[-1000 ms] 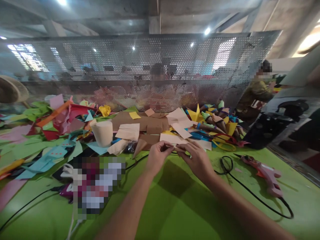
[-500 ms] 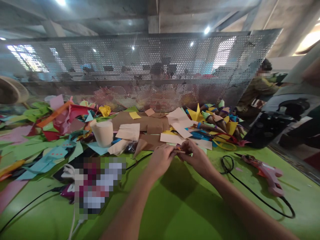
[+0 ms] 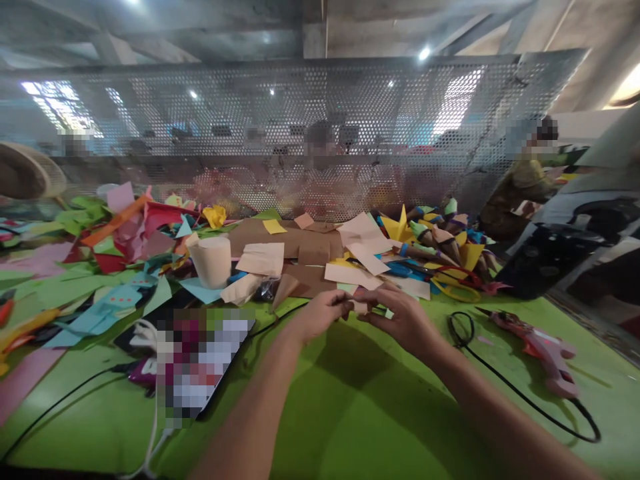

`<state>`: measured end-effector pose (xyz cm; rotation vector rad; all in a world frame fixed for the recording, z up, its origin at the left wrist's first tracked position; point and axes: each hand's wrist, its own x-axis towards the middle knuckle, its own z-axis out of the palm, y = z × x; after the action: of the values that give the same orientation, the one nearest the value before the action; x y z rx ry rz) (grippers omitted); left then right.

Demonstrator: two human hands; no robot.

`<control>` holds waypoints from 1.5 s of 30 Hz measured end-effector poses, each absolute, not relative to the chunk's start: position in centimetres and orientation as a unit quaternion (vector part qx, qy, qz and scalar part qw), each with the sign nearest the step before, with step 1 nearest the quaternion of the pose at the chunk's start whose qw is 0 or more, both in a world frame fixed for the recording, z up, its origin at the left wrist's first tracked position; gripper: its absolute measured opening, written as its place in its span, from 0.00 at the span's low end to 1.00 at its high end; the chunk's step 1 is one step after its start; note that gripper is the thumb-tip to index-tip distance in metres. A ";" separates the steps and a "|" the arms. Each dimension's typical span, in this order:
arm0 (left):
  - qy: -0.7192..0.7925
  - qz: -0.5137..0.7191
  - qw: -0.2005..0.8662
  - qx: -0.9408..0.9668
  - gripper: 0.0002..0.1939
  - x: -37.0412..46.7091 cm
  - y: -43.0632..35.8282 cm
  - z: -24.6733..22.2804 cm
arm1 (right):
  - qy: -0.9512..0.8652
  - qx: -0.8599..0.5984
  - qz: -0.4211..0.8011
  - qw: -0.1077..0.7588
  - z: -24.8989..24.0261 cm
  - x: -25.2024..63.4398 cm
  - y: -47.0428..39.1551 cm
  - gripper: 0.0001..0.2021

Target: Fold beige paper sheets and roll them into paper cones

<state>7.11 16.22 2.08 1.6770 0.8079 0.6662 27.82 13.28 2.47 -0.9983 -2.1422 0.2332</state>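
Across the green bench [image 3: 350, 413] lies a litter of coloured paper scraps [image 3: 100, 267], brown and cream sheets [image 3: 300, 257] and a heap of paper cones [image 3: 440, 243], all backed by a perforated metal screen [image 3: 300, 133] under a concrete ceiling. Near the bench's middle, the left hand [image 3: 320, 315] and right hand [image 3: 403, 319] meet, both pinching a small cream paper piece [image 3: 359, 306] between their fingertips. A pink glue gun [image 3: 543, 347] with black cord [image 3: 500, 380] lies to the right, a paper cup [image 3: 213, 261] to the left.
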 end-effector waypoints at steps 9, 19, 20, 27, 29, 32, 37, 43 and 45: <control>0.361 0.372 0.436 0.736 0.12 9.6 15.1 1.3 | -0.740 -0.470 0.166 0.451 2.1 27.2 12.9 0.06; 0.392 0.335 0.225 0.827 0.11 10.2 14.2 1.9 | -0.651 -0.463 0.322 0.507 1.6 27.6 13.3 0.07; 0.391 0.337 0.219 0.828 0.11 10.2 14.2 2.0 | -0.645 -0.461 0.336 0.508 1.7 27.5 13.3 0.07; 0.386 0.356 0.228 0.820 0.09 10.2 14.3 1.9 | -0.640 -0.439 0.388 0.497 1.5 27.4 13.5 0.10; 0.387 0.354 0.236 0.818 0.09 10.0 14.4 2.1 | -0.648 -0.441 0.384 0.489 1.4 27.4 13.6 0.11; 0.381 0.332 0.239 0.829 0.12 9.6 14.5 2.5 | -0.648 -0.448 0.369 0.493 1.2 27.4 13.7 0.11; 0.385 0.292 0.202 0.852 0.14 9.2 14.4 2.8 | -0.629 -0.455 0.365 0.513 1.1 27.3 13.8 0.10; 0.414 0.281 0.170 0.849 0.15 9.7 14.2 2.5 | -0.609 -0.439 0.401 0.525 1.3 27.0 13.6 0.11; 0.413 0.289 0.174 0.846 0.14 9.8 14.1 2.6 | -0.605 -0.438 0.408 0.525 1.4 27.0 13.5 0.11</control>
<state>9.82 14.08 2.55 2.3985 1.1709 0.8208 26.97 13.55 1.43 -1.0477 -1.4478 0.9765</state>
